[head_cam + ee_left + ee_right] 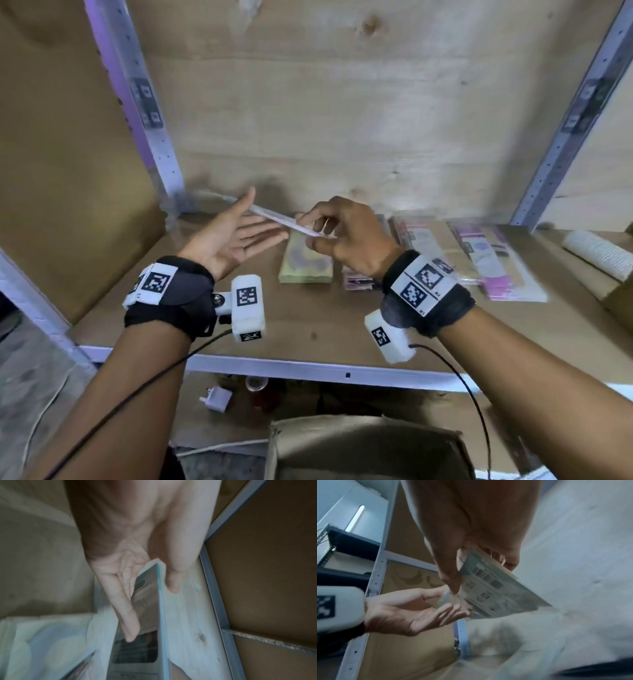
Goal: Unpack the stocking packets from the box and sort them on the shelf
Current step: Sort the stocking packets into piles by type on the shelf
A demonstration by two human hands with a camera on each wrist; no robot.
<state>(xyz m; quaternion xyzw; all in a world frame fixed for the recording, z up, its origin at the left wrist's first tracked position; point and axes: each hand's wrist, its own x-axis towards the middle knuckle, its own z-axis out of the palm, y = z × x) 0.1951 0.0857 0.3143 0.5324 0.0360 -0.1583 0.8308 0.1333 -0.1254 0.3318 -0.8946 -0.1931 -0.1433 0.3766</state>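
A thin flat stocking packet (291,222) is held edge-up in the air over the shelf board (308,329). My right hand (337,229) pinches its right end between thumb and fingers; the right wrist view shows the barcode side of the packet (496,592). To its left, my left hand (246,233) lies palm up with straight fingers, and the packet's left end sits between thumb and fingers without being gripped. In the blurred left wrist view the packet (147,599) stands between the thumb and the straight fingers (126,615). The open cardboard box (370,448) is below the shelf, near me.
Sorted piles lie on the shelf: a green-yellow stack (306,263), a small pink pile (358,282), and pink-white packets (500,263) further right. A white roll (599,257) lies at the far right. Metal uprights (161,150) flank the bay. A plug adapter (217,399) sits on the lower level.
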